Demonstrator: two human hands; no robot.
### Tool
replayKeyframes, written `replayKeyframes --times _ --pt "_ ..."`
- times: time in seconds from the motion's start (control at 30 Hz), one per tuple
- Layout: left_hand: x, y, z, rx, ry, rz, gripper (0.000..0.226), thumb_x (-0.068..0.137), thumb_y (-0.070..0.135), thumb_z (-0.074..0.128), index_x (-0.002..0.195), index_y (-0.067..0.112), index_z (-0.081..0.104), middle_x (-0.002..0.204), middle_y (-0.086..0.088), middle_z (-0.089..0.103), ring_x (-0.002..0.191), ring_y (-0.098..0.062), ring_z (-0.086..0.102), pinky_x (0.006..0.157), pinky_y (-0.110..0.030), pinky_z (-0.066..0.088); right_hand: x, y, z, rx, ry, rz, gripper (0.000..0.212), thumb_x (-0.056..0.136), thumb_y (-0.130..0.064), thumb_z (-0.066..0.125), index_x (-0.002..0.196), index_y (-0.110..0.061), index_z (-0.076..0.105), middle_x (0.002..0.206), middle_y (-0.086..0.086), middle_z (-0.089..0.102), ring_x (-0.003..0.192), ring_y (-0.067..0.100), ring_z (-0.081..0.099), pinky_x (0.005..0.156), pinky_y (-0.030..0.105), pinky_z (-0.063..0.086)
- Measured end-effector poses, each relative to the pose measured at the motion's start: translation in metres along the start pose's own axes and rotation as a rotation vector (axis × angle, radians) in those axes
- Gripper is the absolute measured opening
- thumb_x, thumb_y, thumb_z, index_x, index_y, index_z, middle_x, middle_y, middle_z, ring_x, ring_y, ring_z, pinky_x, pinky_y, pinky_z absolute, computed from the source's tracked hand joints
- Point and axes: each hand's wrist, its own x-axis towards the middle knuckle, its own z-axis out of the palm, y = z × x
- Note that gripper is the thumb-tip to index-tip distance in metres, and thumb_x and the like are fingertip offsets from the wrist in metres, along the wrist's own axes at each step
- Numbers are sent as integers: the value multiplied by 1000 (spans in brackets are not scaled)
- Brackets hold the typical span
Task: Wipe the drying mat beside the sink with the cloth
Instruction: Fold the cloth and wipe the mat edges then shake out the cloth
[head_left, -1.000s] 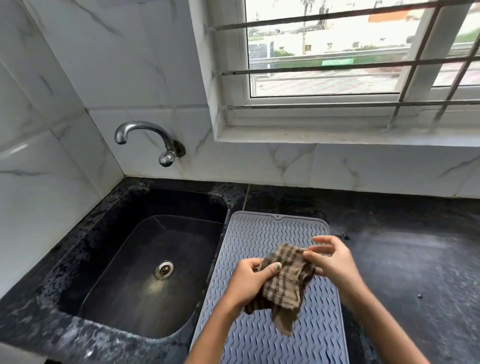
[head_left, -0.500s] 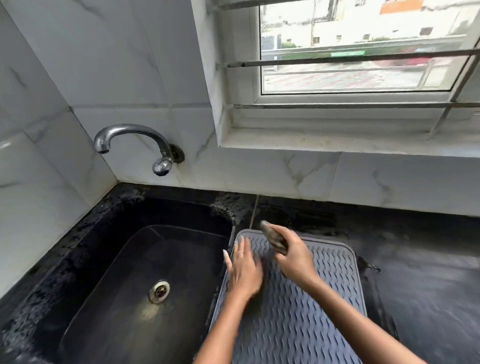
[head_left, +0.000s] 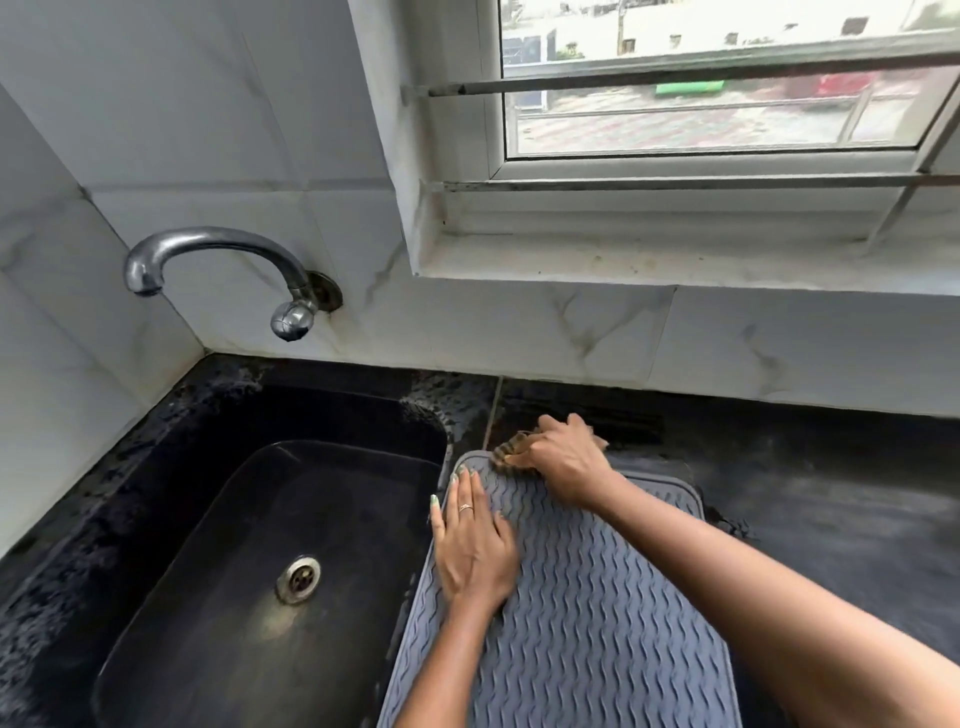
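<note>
Currently we list the cloth (head_left: 511, 451) as soft, light, bunched in our right hand (head_left: 563, 460); drying mat (head_left: 587, 613) flexible, slip-prone, pinned by our flat, open-fingered left hand (head_left: 475, 551).

Black stone counter (head_left: 831, 519) is carrying a sunken black sink (head_left: 249, 519) on the left. Grey ribbed drying mat (head_left: 597, 623) is lying flat on it just beside the sink's right edge, far end near the tiled wall, counter surface showing to the right.

Single head view, looking forward-down, close over sink (head_left: 260, 519) and drying mat (head_left: 597, 597)
</note>
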Motion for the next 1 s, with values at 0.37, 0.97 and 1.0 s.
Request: replayKeyframes --times 0.37,0.97,1.0 --pt "-2 2 -2 119 -36 -7 63 96 35 24 152 14 5 161 0 3 149 -12 4 116 -48 -15 -80 53 -8 -227 -76 34 31 93 -20 47 117 -33 61 118 -9 61 109 23 44 78 38 33" --pt "-21 92 16 124 -344 343 58 100 36 23 152 18 3 162 2 2 149 -12 -1 119 -42 -7 -98 45 -4 -29 -4 113 45 94 -17 40 132 -42 46 130 -12 55 110 22 43 80 38 36" --pt "-22 91 16 137 -336 348 58 100 36 22 152 18 3 162 2 2 149 -12 0 118 -42 -8 -104 48 -1 -44 -17 117 44 95 -19 39 132 -42 45 130 -13 55 109 21 44 78 36 35"
